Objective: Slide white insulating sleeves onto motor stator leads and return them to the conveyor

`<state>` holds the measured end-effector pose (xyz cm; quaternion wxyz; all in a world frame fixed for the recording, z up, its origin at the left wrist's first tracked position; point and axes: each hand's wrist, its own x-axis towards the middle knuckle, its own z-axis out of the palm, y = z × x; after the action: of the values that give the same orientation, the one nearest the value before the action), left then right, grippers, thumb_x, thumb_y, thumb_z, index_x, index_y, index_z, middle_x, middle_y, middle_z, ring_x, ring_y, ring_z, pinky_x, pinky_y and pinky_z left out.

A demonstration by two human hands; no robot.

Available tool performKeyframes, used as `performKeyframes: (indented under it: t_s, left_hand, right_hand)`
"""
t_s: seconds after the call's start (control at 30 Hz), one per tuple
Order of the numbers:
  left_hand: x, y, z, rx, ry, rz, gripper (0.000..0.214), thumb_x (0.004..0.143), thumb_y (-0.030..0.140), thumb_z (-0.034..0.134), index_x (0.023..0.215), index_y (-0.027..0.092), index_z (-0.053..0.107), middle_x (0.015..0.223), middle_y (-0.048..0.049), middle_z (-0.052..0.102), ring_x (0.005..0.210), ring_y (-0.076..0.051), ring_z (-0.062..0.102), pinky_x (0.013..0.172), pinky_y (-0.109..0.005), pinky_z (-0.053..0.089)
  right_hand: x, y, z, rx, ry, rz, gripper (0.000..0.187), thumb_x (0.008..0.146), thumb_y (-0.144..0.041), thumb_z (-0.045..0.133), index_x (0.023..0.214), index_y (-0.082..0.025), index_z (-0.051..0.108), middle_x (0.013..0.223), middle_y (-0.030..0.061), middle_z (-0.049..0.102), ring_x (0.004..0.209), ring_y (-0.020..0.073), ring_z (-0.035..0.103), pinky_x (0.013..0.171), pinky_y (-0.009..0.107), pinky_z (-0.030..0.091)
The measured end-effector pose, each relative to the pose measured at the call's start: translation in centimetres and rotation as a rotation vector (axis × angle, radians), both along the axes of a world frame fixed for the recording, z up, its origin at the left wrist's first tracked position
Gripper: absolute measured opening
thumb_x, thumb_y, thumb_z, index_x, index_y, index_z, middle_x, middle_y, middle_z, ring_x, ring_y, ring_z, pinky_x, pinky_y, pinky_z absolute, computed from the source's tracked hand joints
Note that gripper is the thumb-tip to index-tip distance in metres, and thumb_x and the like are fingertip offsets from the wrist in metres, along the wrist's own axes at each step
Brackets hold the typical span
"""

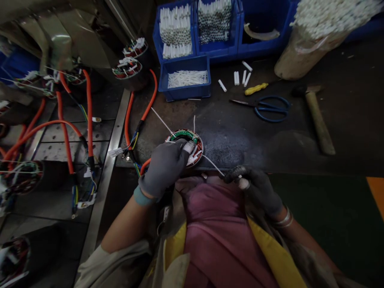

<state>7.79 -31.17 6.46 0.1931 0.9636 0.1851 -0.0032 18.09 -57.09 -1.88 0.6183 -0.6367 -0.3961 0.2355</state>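
Note:
A round motor stator [200,157] with copper windings and a green ring sits at the bench's front edge. My left hand [166,164], in a grey glove, grips its near side, the white-wrapped thumb lying over the windings. From the stator's right side a white cable tie [213,164] runs taut to my right hand [255,184]. That hand, gloved with white wrapping on some fingers, is closed on the tie's far end. Two more tie ends [162,120] stick up from the back of the stator. My left fingertips are partly hidden.
Beyond the stator, a blue tray [184,95] holds white cable ties, below blue bins [217,52] of white sleeves. Scissors [271,109], a yellow-handled tool [256,89] and a hammer [319,120] lie to the right. More stators [129,76] with orange cables [89,116] stand left.

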Motion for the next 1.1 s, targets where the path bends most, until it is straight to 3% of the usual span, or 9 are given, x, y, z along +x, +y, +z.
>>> performKeyframes:
  t_s: [0.1,0.27,0.47,0.57,0.7,0.8,0.9,1.1]
  left_hand:
    - [-0.1,0.2,0.0,-0.033,0.001,-0.016,0.042,0.109,0.039,0.042,0.096,0.016,0.074,0.09,-0.0084,0.077,0.082,-0.023,0.07,0.072,-0.032,0.043]
    - [-0.3,0.2,-0.3,-0.034,-0.043,-0.027,0.042,0.11,0.038,0.041,0.097,0.016,0.074,0.095,-0.009,0.078,0.089,-0.023,0.071,0.077,-0.032,0.046]
    - [-0.4,0.2,-0.5,-0.023,-0.04,-0.03,0.041,0.11,0.038,0.041,0.099,0.015,0.074,0.099,-0.0103,0.079,0.094,-0.025,0.073,0.082,-0.034,0.048]
    - [-0.3,0.1,-0.6,0.0,-0.021,-0.022,0.043,0.111,0.038,0.041,0.101,0.015,0.075,0.099,-0.0106,0.079,0.093,-0.027,0.073,0.081,-0.035,0.048]
    - [-0.1,-0.9,-1.0,0.017,-0.102,0.04,0.039,0.109,0.037,0.046,0.104,0.016,0.078,0.102,-0.0103,0.08,0.098,-0.028,0.074,0.086,-0.036,0.052]
    - [-0.2,-2.1,-1.5,-0.004,-0.287,0.153,0.027,0.101,0.03,0.06,0.119,0.02,0.078,0.114,-0.0062,0.08,0.105,-0.025,0.075,0.093,-0.033,0.055]
    - [-0.2,-2.8,-1.9,0.01,-0.398,0.193,0.041,0.096,0.024,0.066,0.137,0.022,0.07,0.122,-0.0042,0.079,0.108,-0.022,0.075,0.094,-0.031,0.056]
    - [-0.4,-2.2,-2.2,0.046,-0.394,-0.002,0.02,0.094,0.019,0.065,0.107,0.023,0.081,0.107,-0.0036,0.081,0.101,-0.023,0.075,0.088,-0.032,0.057]
  right_hand:
    - [0.0,-0.1,0.1,0.0,-0.022,0.026,0.029,0.105,-0.048,0.063,0.099,-0.024,0.078,0.091,0.0062,0.08,0.079,0.021,0.077,0.07,0.031,0.059]
    - [-0.6,-0.7,0.5,0.006,0.027,-0.053,0.027,0.104,-0.048,0.064,0.098,-0.025,0.078,0.091,0.0065,0.08,0.083,0.0244,0.077,0.072,0.035,0.061]
    - [-0.2,-0.7,-0.1,-0.054,0.024,-0.003,0.024,0.104,-0.043,0.064,0.098,-0.024,0.077,0.092,0.0058,0.08,0.081,0.0215,0.076,0.073,0.032,0.06]
    - [0.3,1.2,-0.1,-0.038,0.004,-0.031,0.024,0.103,-0.044,0.067,0.097,-0.023,0.078,0.093,0.0054,0.08,0.082,0.0214,0.076,0.074,0.032,0.06]
    - [0.5,6.0,1.0,0.002,-0.121,-0.088,0.019,0.102,-0.039,0.067,0.102,-0.025,0.08,0.099,0.0035,0.081,0.091,0.0218,0.076,0.083,0.034,0.059]
    - [0.2,8.3,2.3,0.005,-0.275,-0.212,0.015,0.102,-0.033,0.066,0.104,-0.025,0.079,0.103,0.0037,0.08,0.095,0.0222,0.075,0.087,0.035,0.057]
    - [-0.1,8.6,3.0,-0.034,-0.459,-0.322,0.014,0.102,-0.031,0.065,0.104,-0.024,0.078,0.099,0.0044,0.08,0.091,0.0224,0.074,0.081,0.034,0.056]
    - [-0.2,8.2,3.3,-0.102,-0.684,-0.356,0.018,0.106,-0.026,0.058,0.102,-0.021,0.075,0.097,0.0067,0.079,0.09,0.0226,0.075,0.079,0.033,0.056]
